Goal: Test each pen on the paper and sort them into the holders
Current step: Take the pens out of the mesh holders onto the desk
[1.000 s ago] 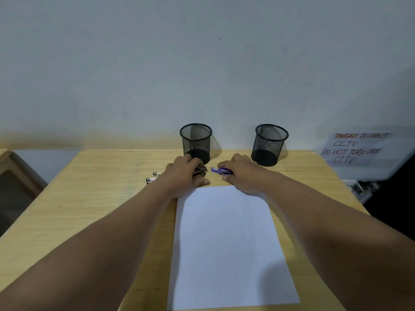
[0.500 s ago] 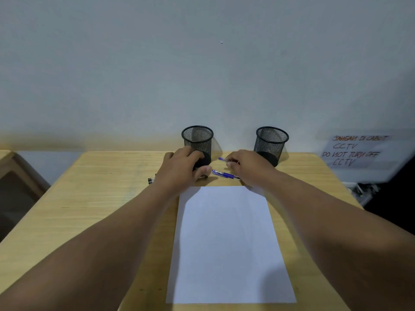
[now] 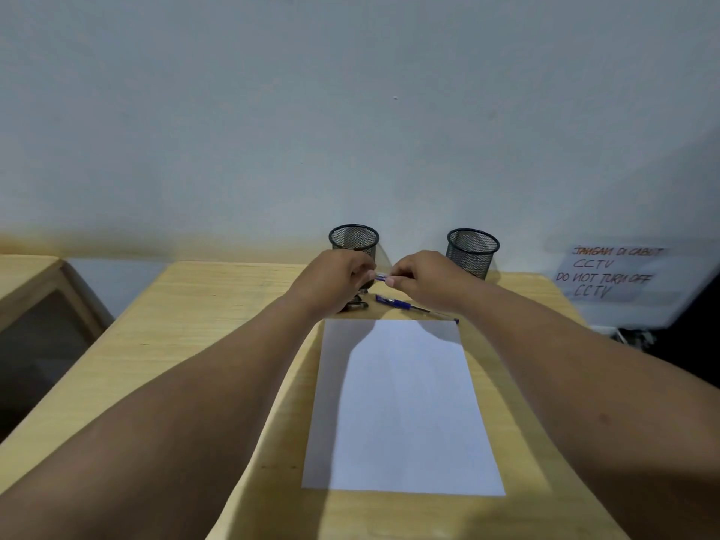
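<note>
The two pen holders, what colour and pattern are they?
Black wire mesh, both the left holder and the right holder; head view.

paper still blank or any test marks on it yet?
Blank. The white paper lies flat on the table with no ink visible, only arm shadows; both hands hold a pen above its far edge.

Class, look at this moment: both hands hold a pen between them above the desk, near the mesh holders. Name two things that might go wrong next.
1. Both hands, left hand and right hand, grip one blue pen in mid-air; if it is being uncapped, the cap might drop.
2. A second blue pen lies just beyond the blank paper, under the right wrist; a lowering arm may knock it or shift the sheet.
</note>
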